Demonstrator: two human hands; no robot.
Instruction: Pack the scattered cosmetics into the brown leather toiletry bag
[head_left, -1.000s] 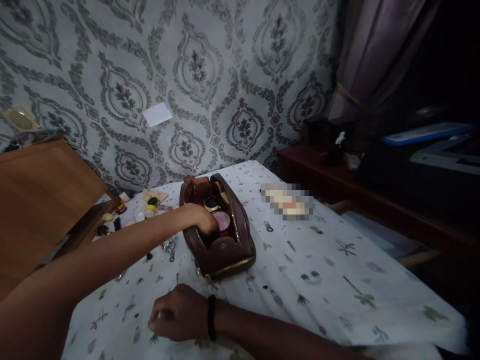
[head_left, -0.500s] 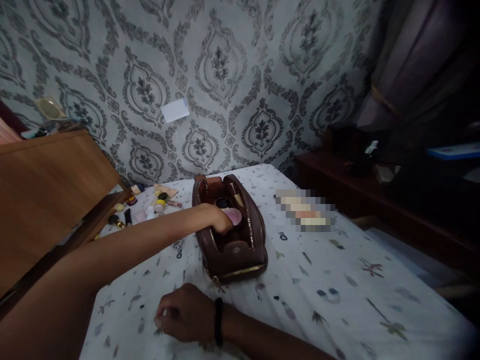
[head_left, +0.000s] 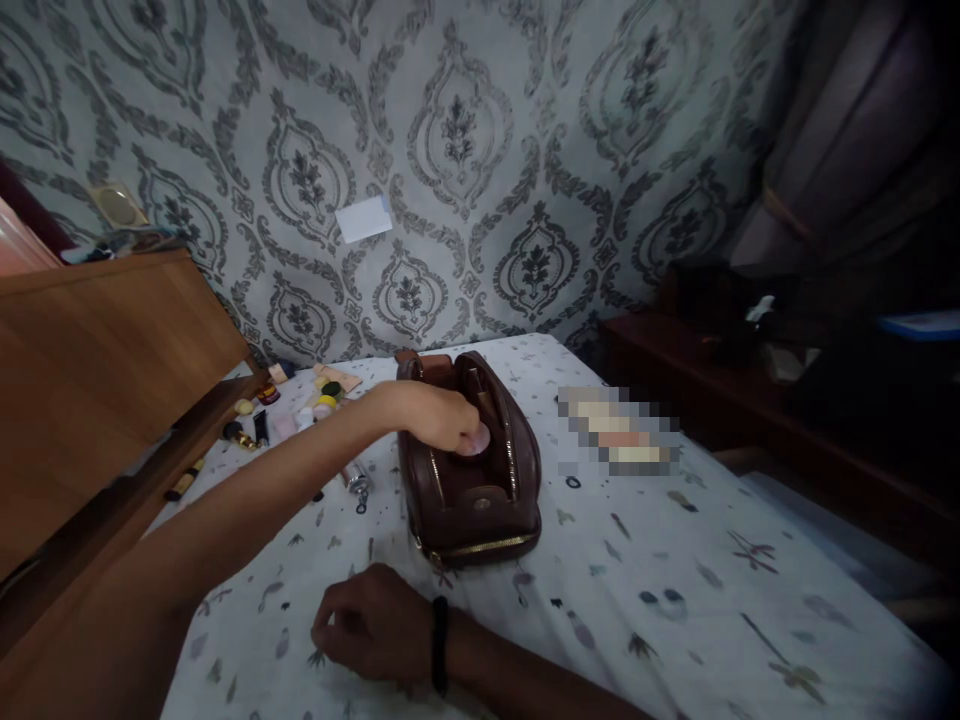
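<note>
A dark brown zip bag [head_left: 472,520] stands unzipped on the patterned white sheet [head_left: 585,650]. My left hand [head_left: 444,418] reaches over its opening, fingers closed on a round pinkish item [head_left: 475,440], partly covered by the fingers. Inside the bag, a slim brown item [head_left: 484,395] leans toward the far end. My right hand [head_left: 375,622], with a black band at the wrist, rests on the sheet in front of the bag. Its fingers are curled in, with nothing visible in them.
Small jars, tubes and bottles [head_left: 326,405] lie left of the bag, along a wooden board [head_left: 112,380]. A silver tube [head_left: 356,478] sits nearer the bag. A pixelated flat item [head_left: 619,432] lies to the right. Patterned wallpaper is behind.
My left hand has turned over the bag and lowered the pinkish item into it. The view has shifted slightly. My right hand stays curled on the sheet.
</note>
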